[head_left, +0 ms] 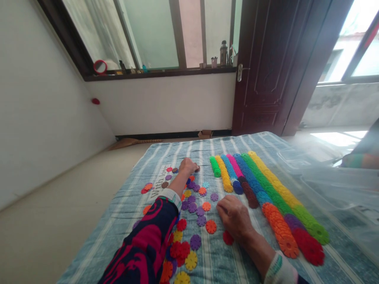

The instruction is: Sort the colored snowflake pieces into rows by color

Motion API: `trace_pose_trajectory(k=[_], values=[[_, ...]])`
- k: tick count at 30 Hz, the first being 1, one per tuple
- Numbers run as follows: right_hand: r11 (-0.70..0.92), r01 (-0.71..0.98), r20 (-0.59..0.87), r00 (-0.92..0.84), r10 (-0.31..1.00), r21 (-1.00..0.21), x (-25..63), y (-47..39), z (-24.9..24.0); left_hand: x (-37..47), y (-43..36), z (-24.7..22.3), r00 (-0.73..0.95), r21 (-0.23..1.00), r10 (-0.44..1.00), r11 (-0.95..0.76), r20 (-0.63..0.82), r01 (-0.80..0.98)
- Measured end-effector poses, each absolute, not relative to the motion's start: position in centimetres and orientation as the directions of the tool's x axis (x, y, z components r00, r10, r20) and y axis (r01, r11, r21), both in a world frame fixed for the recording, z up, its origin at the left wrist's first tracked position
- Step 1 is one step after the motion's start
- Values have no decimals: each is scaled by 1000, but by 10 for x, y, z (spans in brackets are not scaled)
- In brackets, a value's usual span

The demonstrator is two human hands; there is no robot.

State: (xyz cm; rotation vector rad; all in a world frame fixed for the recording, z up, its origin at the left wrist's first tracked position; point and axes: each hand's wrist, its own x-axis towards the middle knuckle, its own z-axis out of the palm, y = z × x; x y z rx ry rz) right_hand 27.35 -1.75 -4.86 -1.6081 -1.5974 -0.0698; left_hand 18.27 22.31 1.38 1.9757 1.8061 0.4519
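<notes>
My left hand (187, 165) reaches to the far part of the bed, its fingers pinched on a brown notched plastic disc (197, 168). Loose discs in purple, orange, yellow and red lie around and below that arm, among them a purple disc (196, 241) and an orange disc (211, 227). My right hand (236, 215) is curled closed over the cloth, beside a red disc (228, 238); what its fingers hold, if anything, is hidden. To its right, overlapping discs form long rows sorted by colour, such as a green row (266, 187) and a yellow row (274, 181).
A striped blue bedspread (118, 236) lies under everything. Clear plastic containers (328, 185) stand at the right edge, near another person's arm (363, 161). Beyond the bed are a dark door (266, 59) and a windowsill (166, 73) with bottles and a mirror.
</notes>
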Motion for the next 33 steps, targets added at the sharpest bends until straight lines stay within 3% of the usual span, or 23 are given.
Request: trace_pose_trajectory(k=[8, 15, 20, 25, 33], values=[[149, 854, 574, 195, 796, -498, 274, -16, -47, 187, 228, 15, 143, 466, 987, -91, -77, 880], [131, 829, 542, 228, 809, -543, 275, -15, -49, 186, 213, 20, 256, 592, 966, -184, -40, 785], [44, 830, 520, 306, 797, -556, 278, -17, -34, 176, 155, 27, 427, 710, 904, -276, -38, 648], [-36, 890, 320, 201, 926, -455, 275, -30, 1, 160, 78, 32, 652, 911, 749, -175, -122, 372], [91, 972, 186, -50, 981, -218, 281, -45, 35, 166, 38, 26, 498, 986, 864, -12, -74, 168]])
